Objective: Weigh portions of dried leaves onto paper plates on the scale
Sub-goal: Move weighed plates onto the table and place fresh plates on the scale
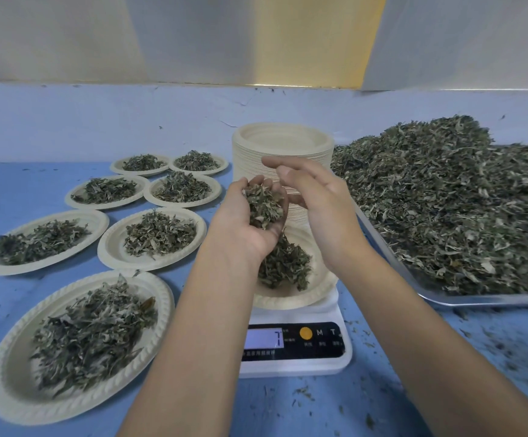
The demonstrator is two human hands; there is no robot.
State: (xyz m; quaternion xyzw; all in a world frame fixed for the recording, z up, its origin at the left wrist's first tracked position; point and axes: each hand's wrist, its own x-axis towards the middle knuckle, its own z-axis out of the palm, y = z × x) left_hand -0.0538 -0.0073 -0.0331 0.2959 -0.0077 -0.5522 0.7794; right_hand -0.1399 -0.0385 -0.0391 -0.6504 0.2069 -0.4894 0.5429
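The white scale (294,364) stood at the near middle of the blue surface (20,190), with a paper plate (287,302) on its platform. A low heap of dried leaves (284,266) lay in that plate. Just behind it rose a tall stack of unused plates (283,143). Whether the stack touched the plate on the scale could not be told.

To the right, the near corner of a metal tray (445,299) came close beside the scale. The tray carried a large mound of loose leaves (445,200) heaped up to its rim. To the left, seven filled plates (105,250) lay in rows. The nearest one (4,373) sat close beside the left forearm, with a narrow strip of bare surface between it and the scale. The widest open room lay in front of the scale and to its right, where only leaf crumbs were scattered.

The left grip (250,222) hovered palm up above the far side of the plate on the scale. Its fingers were cupped round a handful of leaves (264,205). The right grip (316,200) hung just beside and slightly above it, fingers relaxed and spread apart, reaching over the handful and holding nothing. Whether its fingertips touched the leaves could not be told.
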